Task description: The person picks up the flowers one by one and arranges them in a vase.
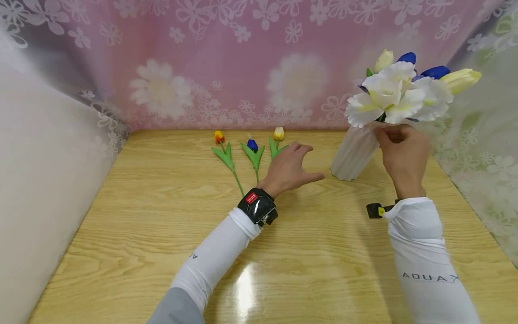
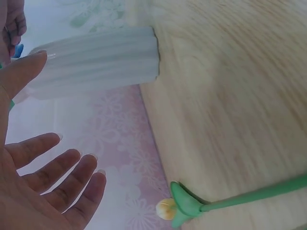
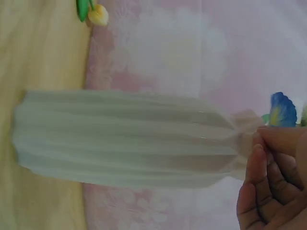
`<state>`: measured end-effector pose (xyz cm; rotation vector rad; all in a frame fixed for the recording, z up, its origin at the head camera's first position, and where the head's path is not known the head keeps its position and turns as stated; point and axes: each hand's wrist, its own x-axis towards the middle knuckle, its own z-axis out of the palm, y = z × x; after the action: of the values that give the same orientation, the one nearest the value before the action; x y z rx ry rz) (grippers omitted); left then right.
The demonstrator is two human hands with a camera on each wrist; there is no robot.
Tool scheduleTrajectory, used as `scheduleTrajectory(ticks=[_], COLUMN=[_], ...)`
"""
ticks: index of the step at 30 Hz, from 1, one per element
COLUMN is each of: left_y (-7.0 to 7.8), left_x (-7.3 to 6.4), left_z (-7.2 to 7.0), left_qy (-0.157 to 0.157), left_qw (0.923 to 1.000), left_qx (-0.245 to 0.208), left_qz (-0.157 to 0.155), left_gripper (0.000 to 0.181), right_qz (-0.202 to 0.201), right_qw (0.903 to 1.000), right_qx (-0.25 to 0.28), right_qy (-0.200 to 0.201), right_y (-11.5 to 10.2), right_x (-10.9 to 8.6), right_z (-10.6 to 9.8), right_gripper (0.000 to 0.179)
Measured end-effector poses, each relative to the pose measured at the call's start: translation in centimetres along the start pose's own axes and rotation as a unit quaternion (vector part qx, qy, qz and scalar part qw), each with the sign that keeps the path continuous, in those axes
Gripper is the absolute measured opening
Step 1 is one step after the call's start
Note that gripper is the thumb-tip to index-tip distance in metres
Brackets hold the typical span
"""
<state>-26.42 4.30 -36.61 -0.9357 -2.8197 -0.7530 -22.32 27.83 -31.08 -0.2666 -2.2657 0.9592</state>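
1. A white ribbed vase [image 1: 352,155] stands at 2 o'clock on the wood-grain bench [image 1: 162,252].
2. The right hand [image 1: 404,153] is on the vase's 3 o'clock side, its thumb and fingers pinching the narrow neck just below the flowers.
3. Out of the vase's mouth rise large white ruffled blooms [image 1: 388,92], with blue tulips [image 1: 436,72] above them; a pale yellow tulip [image 1: 461,81] leans out toward 2 o'clock.
4. The left hand [image 1: 287,168] is open and holds nothing; its fingers are spread and its thumb stands apart, pointing toward the vase, which lies at 3 o'clock from it, apart.
5. From 11 to 12 o'clock, 3 loose tulips lie on the bench with their heads away from the person: an orange-red tulip [image 1: 219,137], a blue tulip [image 1: 252,145] and a cream tulip [image 1: 279,133].
6. In the head view, the left hand hides part of the cream tulip's leaves and stem.
7. Beyond the bench, at 12 o'clock, hangs a pink floral curtain [image 1: 226,54].
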Motion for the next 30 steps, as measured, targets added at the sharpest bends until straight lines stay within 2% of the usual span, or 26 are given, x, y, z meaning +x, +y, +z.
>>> scheduleTrajectory(ticks=[3,11,16,21,30], left_y=[-0.6,-2.1,-3.1,-4.4,-6.1], left_x=[-0.4,-1.4,-2.1,-3.0,-4.4], left_z=[0.1,0.2,0.0,0.0,-0.5], left_qy=[0.003,-0.010,-0.022,-0.028,-0.023], left_qw=[1.0000,0.9992,0.9976,0.9959,0.9939], left_qx=[-0.003,-0.009,-0.001,0.010,0.014], left_qz=[-0.006,-0.039,-0.065,-0.085,-0.107], left_gripper=[0.076,0.077,0.077,0.078,0.078], right_qz=[0.011,-0.021,-0.007,-0.002,-0.002], right_qw=[0.9995,0.9986,0.9952,0.9844,0.9583], right_qx=[0.023,0.014,0.002,-0.002,0.015], right_qy=[-0.017,-0.046,-0.097,-0.176,-0.285], right_y=[0.6,1.7,2.0,2.1,1.6], right_x=[-1.0,-3.1,-4.0,-5.0,-6.6], right_z=[0.7,3.1,4.5,6.2,9.9], right_gripper=[0.033,0.031,0.037,0.045,0.046])
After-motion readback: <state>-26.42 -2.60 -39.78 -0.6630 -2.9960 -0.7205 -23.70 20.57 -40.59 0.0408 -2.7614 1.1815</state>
